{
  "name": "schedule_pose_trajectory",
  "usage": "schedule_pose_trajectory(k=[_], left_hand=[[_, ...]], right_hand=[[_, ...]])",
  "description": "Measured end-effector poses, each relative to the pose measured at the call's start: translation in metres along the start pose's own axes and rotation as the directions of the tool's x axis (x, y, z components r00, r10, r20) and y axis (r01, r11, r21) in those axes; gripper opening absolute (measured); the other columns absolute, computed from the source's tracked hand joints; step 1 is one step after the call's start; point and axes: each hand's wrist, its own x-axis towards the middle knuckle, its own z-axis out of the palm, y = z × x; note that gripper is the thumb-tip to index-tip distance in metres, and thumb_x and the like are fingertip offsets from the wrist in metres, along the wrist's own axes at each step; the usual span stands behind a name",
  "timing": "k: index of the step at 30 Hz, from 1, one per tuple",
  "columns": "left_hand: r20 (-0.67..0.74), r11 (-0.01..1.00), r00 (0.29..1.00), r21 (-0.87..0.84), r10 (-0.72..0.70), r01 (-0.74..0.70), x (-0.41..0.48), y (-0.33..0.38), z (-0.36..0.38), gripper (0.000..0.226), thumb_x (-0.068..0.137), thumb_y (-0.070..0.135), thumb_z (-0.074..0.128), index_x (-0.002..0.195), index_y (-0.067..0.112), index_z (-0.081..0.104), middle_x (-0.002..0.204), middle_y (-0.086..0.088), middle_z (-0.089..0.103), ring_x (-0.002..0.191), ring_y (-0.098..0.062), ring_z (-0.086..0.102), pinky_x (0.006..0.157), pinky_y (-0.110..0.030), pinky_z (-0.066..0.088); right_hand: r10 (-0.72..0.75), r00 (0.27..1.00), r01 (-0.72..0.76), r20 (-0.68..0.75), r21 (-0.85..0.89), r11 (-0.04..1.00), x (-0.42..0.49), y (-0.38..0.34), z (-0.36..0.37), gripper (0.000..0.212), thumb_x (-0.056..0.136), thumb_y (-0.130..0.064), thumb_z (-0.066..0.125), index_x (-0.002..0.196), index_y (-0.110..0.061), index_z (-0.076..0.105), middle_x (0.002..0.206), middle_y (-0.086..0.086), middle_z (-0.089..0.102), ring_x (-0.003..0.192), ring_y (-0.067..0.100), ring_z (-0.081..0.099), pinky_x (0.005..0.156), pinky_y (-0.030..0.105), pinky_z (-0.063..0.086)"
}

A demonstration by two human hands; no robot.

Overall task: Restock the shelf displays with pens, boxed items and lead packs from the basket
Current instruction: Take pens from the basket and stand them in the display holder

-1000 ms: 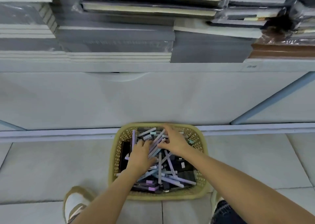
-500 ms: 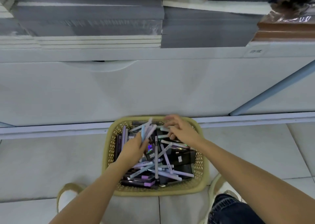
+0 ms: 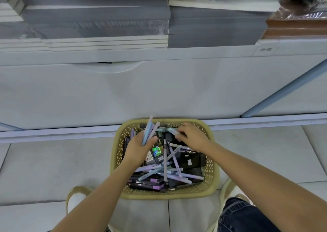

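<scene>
Floor basket (image 3: 215,162), both hands among pens (image 3: 174,168)

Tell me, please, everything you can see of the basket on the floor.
The basket is tan plastic by its look, rectangular with rounded corners, a smooth rim and walls pierced in a lattice pattern. It stands upright on the tiled floor, close against the white shelf base. Inside lies a loose jumble of pastel pens over dark boxes. The left hand, inside it, grips a bundle of pens; the right hand reaches in at the far side, fingers on a pale pen.
</scene>
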Motion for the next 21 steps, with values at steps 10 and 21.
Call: schedule_pose_trajectory(k=[10,21], left_hand=[[0.032,0.943,0.999,-0.331,0.045,-0.032,-0.027,0.055,-0.005,0.027,0.086,0.03,0.073,0.071,0.014,0.057,0.048,0.014,0.048,0.037,0.001,0.039,0.041,-0.01,0.035],[-0.131,0.915,0.986,-0.378,0.099,-0.142,-0.084,0.11,-0.054,0.021,0.092,0.03,0.066,0.086,0.01,0.067,0.069,-0.008,0.067,0.037,-0.011,0.033,0.038,-0.023,0.031]], right_hand=[[-0.008,1.0,0.008,-0.005,0.816,0.578,-0.017,-0.066,-0.066,0.019,0.092,-0.015,0.065,0.105,-0.002,0.07,0.084,0.006,0.073,0.08,0.018,0.071,0.072,0.025,0.058],[-0.133,0.988,0.148,-0.079,0.727,0.671,-0.074,-0.118,-0.111,0.02,0.097,-0.025,0.057,0.101,-0.013,0.072,0.07,-0.001,0.06,0.066,0.014,0.059,0.06,0.02,0.052]])
